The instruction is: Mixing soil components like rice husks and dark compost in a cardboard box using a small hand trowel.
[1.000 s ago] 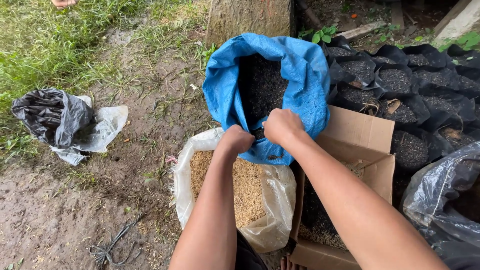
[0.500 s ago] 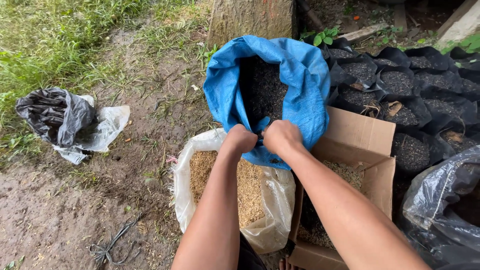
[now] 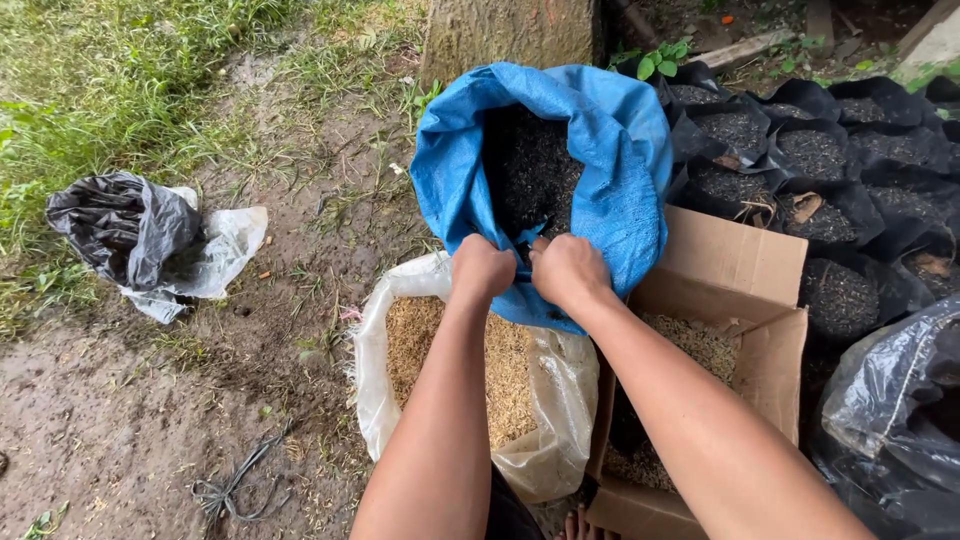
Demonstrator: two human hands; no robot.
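Both hands, left [image 3: 482,268] and right [image 3: 566,270], clench the near rim of the blue sack [image 3: 610,190] of dark soil, side by side.

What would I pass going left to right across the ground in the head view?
Crumpled black plastic bag → white sack of husks → cardboard box → shiny black plastic bag.

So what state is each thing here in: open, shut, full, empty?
Blue sack: open, dark soil inside, near rim gripped.
Left hand: fist closed on the sack's rim.
Right hand: fist closed on the same rim.
White sack: open, holds tan husks.
Box: flaps open, husks inside.
Black grow bags: open, filled with soil.
Crumpled bags: lying flat on the ground.
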